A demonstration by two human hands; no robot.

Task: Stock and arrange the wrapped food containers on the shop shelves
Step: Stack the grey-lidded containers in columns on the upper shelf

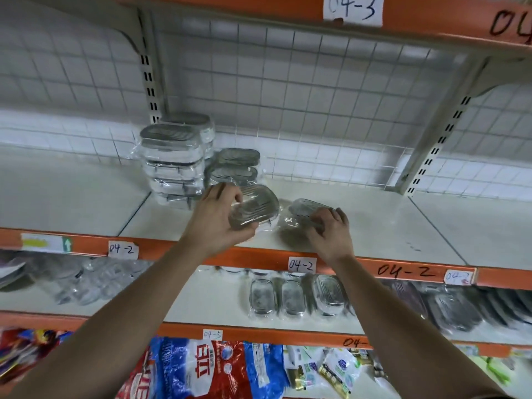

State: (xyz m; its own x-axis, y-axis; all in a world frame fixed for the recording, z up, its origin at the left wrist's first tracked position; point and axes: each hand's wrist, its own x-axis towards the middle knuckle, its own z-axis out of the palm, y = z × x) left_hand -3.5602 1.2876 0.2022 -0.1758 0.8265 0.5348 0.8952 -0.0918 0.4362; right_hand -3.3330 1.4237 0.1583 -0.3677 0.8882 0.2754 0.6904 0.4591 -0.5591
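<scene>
Both forearms (138,306) reach up past bagged packets (201,367). At the front of the 04-2 shelf (374,226) my left hand (218,217) grips one wrapped container (256,208). My right hand (328,228) curls round a second container (305,208) just beside it. Further back stand the stacked containers (172,165).

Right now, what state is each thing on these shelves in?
Left hand: grips the left container, which is wrapped and tilted.
Right hand: holds the right container, lying on the shelf.
Tall stack: upright, wrapped, at the back.
Short stack: wrapped, beside the tall one.
Three containers: wrapped, side by side on the lower shelf.
</scene>
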